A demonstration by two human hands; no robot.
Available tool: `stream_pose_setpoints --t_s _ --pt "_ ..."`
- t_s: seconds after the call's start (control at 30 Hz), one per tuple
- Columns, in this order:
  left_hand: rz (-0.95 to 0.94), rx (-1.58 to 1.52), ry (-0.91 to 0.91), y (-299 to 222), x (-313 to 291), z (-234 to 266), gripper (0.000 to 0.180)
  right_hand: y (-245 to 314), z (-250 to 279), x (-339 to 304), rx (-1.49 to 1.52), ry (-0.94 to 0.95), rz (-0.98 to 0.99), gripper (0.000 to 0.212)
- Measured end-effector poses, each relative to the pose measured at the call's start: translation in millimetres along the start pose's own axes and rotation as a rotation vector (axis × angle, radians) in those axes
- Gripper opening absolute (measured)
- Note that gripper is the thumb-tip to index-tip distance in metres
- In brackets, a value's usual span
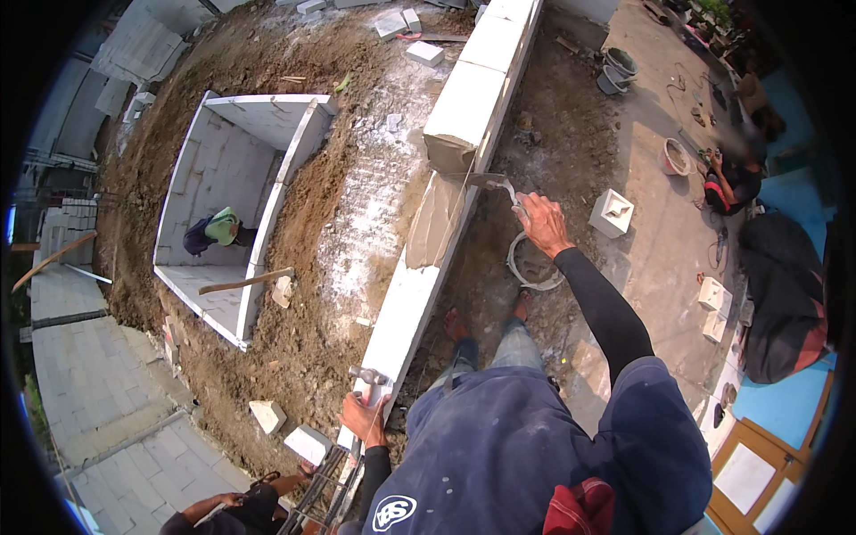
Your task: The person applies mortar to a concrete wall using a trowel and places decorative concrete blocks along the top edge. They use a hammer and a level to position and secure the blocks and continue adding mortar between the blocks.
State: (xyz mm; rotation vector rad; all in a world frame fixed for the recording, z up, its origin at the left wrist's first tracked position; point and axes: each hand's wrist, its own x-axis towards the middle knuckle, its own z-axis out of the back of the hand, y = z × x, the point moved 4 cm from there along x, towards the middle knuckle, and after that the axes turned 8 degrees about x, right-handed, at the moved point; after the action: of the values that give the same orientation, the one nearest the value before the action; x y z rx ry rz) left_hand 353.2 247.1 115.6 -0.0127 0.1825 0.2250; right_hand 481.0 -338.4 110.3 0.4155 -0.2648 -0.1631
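Note:
My right hand (544, 225) is closed round the handle of a trowel (489, 181), whose blade lies at the wet grey mortar (434, 227) spread along the white block wall (392, 325). More mortar coats the end face of the block (464, 107) just beyond. Farther down the wall, my left hand (363, 419) rests at its top, apparently closed on a hammer (367, 375); the head shows past my fingers and the handle is mostly hidden. A round mortar bucket (533, 263) stands on the ground below my right forearm.
A person (217, 230) bends inside a block-walled pit (205, 169) at left; another's arms (223, 504) reach in at lower left, near steel bars (319, 486). Someone crouches (736, 178) at right. Buckets (618, 69) and a hollow white block (612, 213) stand right of the wall.

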Motion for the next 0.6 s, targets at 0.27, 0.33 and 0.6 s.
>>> stream_pose_setpoints --t_s 0.27,0.33,0.6 --pt "0.050 -0.033 0.104 10 -2 -9 0.075 -62 52 -66 0.013 -0.019 -0.268 0.034" --pt "0.040 -0.105 0.077 15 -5 -11 0.073 -62 51 -105 0.075 0.082 -0.470 0.038" --pt "-0.360 -0.260 -0.148 -64 -76 27 0.039 -147 -23 -244 0.358 0.577 -1.251 0.059"
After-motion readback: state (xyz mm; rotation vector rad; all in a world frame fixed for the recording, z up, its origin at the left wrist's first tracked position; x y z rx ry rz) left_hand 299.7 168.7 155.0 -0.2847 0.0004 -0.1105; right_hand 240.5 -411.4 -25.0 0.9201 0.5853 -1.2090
